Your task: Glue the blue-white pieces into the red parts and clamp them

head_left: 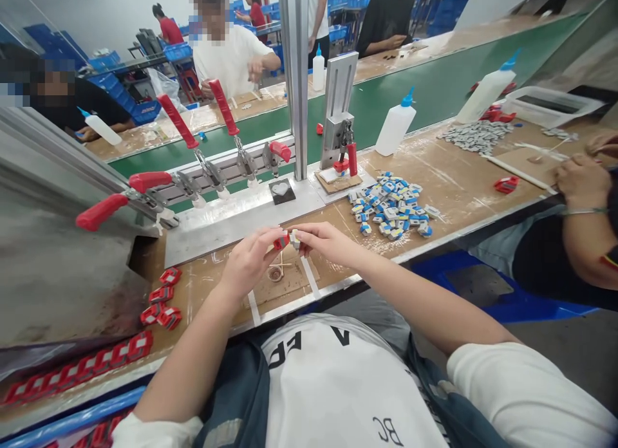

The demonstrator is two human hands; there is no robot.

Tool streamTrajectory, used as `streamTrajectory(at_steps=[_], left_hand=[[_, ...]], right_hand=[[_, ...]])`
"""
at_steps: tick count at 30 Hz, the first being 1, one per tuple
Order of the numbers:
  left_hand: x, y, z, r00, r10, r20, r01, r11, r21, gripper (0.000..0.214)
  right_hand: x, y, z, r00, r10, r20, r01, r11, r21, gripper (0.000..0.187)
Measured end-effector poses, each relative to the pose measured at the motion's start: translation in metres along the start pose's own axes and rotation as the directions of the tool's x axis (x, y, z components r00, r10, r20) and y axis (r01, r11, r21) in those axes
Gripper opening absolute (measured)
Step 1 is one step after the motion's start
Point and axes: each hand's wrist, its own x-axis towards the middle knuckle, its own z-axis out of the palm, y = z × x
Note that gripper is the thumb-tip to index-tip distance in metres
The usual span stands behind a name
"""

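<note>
My left hand [248, 258] pinches a small red and grey plastic part [280, 241] over the near edge of the bench. Close beside it, my right hand [321, 241] holds a small white and yellow plastic piece [294, 239] between thumb and fingers. The two parts are very near each other; whether they touch I cannot tell. Below the hands, a small round dish [275, 273] with thin sticks across it sits on a cardboard sheet [294, 284]. A heap of blue, white and yellow pieces [389, 206] lies to the right of my right hand.
Red-handled toggle clamps [207, 168] line a metal rail ahead. Finished-looking red parts [161, 297] lie at left, more in a row [80, 367]. White squeeze bottles [396, 129] stand by the green conveyor belt [434, 81]. A co-worker's hand [582, 181] is at far right.
</note>
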Motion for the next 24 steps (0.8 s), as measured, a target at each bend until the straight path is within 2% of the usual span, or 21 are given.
streamTrajectory(at_steps=[5,11,14,16,19,21,24], left_hand=[[0.012,-0.012,0.003,0.971,0.155,0.182,-0.162,0.987,0.023,0.032],[0.031,-0.036,0.01,0.951,0.255,0.176,-0.271,0.96,0.075,0.03],[0.04,-0.053,0.015,0.941,0.257,0.22,-0.276,0.959,0.059,0.026],[0.047,-0.066,0.019,0.961,0.179,0.209,-0.181,0.983,-0.007,0.027],[0.058,-0.086,0.032,0.99,-0.072,0.12,0.095,0.976,-0.194,0.044],[0.066,-0.099,0.047,0.969,-0.234,0.081,0.248,0.898,-0.363,0.054],[0.074,-0.117,0.073,0.914,-0.398,0.079,0.371,0.742,-0.558,0.061]], right_hand=[[0.014,0.011,-0.004,0.995,0.095,-0.011,-0.092,0.985,0.149,0.041],[0.035,0.03,-0.002,0.974,0.197,-0.112,-0.136,0.903,0.409,0.032],[0.051,0.035,-0.003,0.961,0.249,-0.121,-0.16,0.856,0.491,0.025],[0.065,0.034,-0.007,0.94,0.32,-0.118,-0.206,0.809,0.551,0.021],[0.09,0.03,-0.015,0.907,0.418,-0.06,-0.289,0.718,0.633,0.024],[0.106,0.027,-0.019,0.893,0.451,-0.006,-0.333,0.668,0.666,0.027],[0.123,0.026,-0.022,0.875,0.484,-0.001,-0.362,0.656,0.662,0.029]])
